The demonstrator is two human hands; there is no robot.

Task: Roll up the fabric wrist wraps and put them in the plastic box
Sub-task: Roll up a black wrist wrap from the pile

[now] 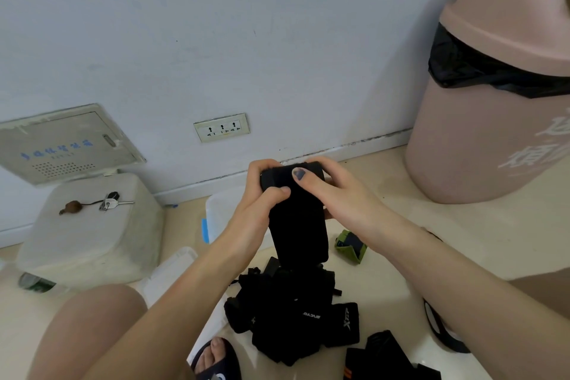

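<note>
both hands (pixel 296 188) gripping black wrist wrap (pixel 297 225), pile (pixel 293 318) below

A pale blue wall (pixel 277 25) is meeting a glossy cream floor (pixel 385 210) along a white baseboard (pixel 354 148).
A triple wall socket (pixel 221 127) and a grey access panel (pixel 66 145) are sitting low on the wall; a pink trash bin (pixel 493 133) with a black liner (pixel 462 71) is standing at right, a white stool (pixel 92 225) holding keys (pixel 112 200) at left.
</note>
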